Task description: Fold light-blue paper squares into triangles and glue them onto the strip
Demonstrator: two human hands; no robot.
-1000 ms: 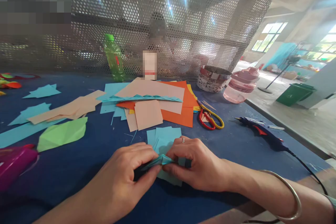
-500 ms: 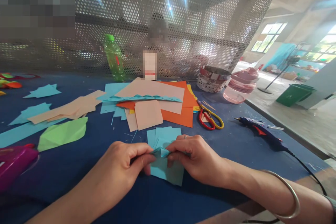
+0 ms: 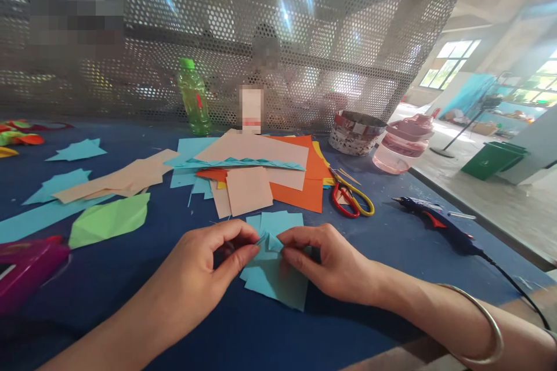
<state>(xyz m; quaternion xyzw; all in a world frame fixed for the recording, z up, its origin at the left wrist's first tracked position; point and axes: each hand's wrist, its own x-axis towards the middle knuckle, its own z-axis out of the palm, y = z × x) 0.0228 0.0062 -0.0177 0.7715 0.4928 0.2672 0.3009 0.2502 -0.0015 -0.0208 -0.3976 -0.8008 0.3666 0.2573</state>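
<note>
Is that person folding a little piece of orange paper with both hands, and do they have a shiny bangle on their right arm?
Not orange: the head view shows the folded light blue paper pinched by the left hand and right hand. The rest is right: the bangle is on the right arm.

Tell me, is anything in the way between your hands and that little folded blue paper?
No, nothing visible stands in the way. The left hand and right hand touch the folded blue paper from both sides. The loose blue paper squares lie underneath it, not between.
</note>
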